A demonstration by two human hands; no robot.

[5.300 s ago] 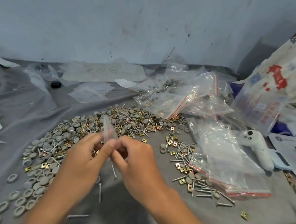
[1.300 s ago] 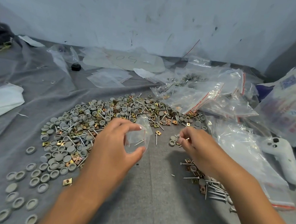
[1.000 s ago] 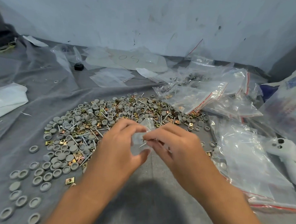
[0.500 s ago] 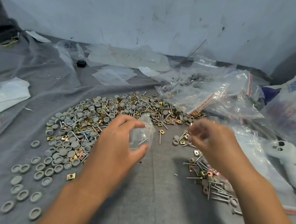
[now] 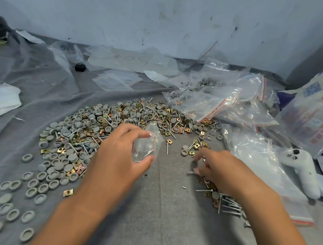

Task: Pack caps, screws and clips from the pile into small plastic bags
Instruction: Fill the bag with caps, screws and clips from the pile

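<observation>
Small bag [image 5: 146, 147], clear with a red zip line, is sitting in the left hand [image 5: 115, 157], thumb under and fingers over, mouth propped open toward the right so parts can drop straight in. One screw is already lying inside it. The bag is hovering over the grey cloth [image 5: 162, 206], just right of the big pile [image 5: 104, 130] of grey caps, gold clips and screws.

Right hand [image 5: 218, 172] is reaching down into the smaller scatter of screws [image 5: 227, 204] and clips; fingers curling, probably picking at a part, but I cannot tell if anything is pinched.

Filled bags [image 5: 223, 101] are lying at back right, out of the working zone. White controller [image 5: 303, 176] is lying far right.
</observation>
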